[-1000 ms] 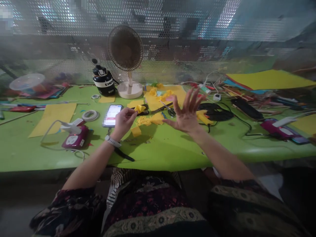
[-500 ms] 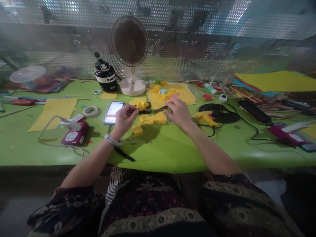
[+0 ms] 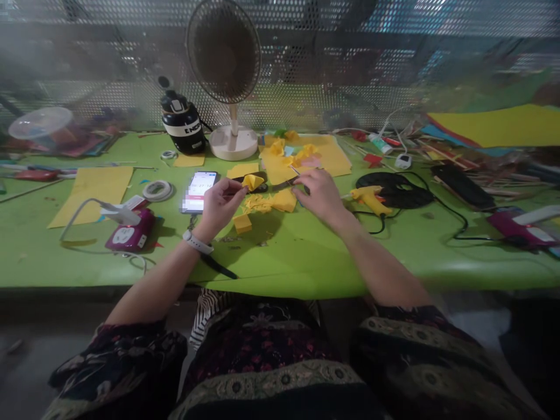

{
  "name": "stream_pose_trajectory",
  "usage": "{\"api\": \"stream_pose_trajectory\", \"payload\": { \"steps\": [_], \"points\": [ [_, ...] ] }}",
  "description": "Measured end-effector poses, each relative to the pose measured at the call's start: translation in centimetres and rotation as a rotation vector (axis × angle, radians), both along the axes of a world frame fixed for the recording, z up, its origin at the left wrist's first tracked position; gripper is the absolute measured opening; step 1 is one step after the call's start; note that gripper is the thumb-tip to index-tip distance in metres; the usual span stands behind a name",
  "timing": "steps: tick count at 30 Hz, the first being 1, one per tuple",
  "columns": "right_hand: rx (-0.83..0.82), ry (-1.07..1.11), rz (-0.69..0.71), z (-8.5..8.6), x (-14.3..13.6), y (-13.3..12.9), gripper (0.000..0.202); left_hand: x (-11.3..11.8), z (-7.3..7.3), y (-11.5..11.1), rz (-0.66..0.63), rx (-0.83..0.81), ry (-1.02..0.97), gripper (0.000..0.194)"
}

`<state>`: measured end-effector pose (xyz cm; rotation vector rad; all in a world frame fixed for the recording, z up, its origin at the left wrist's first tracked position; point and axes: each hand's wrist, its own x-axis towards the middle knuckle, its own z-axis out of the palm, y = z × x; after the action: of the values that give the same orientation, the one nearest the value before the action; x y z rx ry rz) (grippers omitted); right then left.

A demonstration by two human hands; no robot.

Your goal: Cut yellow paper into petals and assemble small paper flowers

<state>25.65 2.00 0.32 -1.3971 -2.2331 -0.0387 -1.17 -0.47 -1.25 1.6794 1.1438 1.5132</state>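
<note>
My left hand [image 3: 222,201] pinches a small folded piece of yellow paper [image 3: 253,182] between thumb and fingertips, above the table. To its right, my right hand [image 3: 321,195] has its fingers curled round what looks like a pair of scissors [image 3: 283,184]; the dark blades point left, apart from each other, and the handles are mostly hidden. Crumpled yellow paper [image 3: 258,203] and a small yellow paper square [image 3: 242,224] lie just below the hands. Behind them, yellow paper flowers [image 3: 301,156] rest on a yellow sheet [image 3: 335,163].
A phone [image 3: 199,189] lies left of my left hand, with a roll of tape [image 3: 158,191] and a purple power strip [image 3: 131,233] beyond. A fan [image 3: 234,143] and a black bottle [image 3: 181,125] stand behind. A yellow glue gun [image 3: 371,199] with its cord lies right.
The view has shifted slightly. My right hand's fingers have drawn in and lowered a little. My left hand still holds the yellow paper, now turned slightly.
</note>
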Motion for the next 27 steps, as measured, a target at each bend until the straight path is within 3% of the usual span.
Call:
{"api": "stream_pose_trajectory", "payload": {
  "steps": [4, 10, 16, 21, 27],
  "points": [
    [-0.006, 0.035, 0.079, 0.5, -1.0, -0.9, 0.023, -0.1, -0.1, 0.0, -0.015, -0.009, 0.019, 0.017],
    [0.016, 0.053, 0.044, 0.5, 0.0, -0.4, 0.022, -0.1, 0.0, 0.0, 0.003, -0.007, 0.005, 0.015],
    [-0.067, 0.070, 0.026, 1.1, 0.3, -0.6, 0.019, 0.0, 0.2, 0.0, 0.014, 0.004, 0.004, 0.012],
    [-0.444, -0.037, 0.344, 1.5, -2.2, -3.1, 0.019, 0.1, 0.3, -0.2, -0.011, 0.004, 0.017, 0.013],
    [-0.426, -0.095, 0.503, 0.1, -4.1, -4.2, 0.025, -0.2, -0.5, 0.1, -0.054, -0.025, 0.027, 0.012]
  ]
}}
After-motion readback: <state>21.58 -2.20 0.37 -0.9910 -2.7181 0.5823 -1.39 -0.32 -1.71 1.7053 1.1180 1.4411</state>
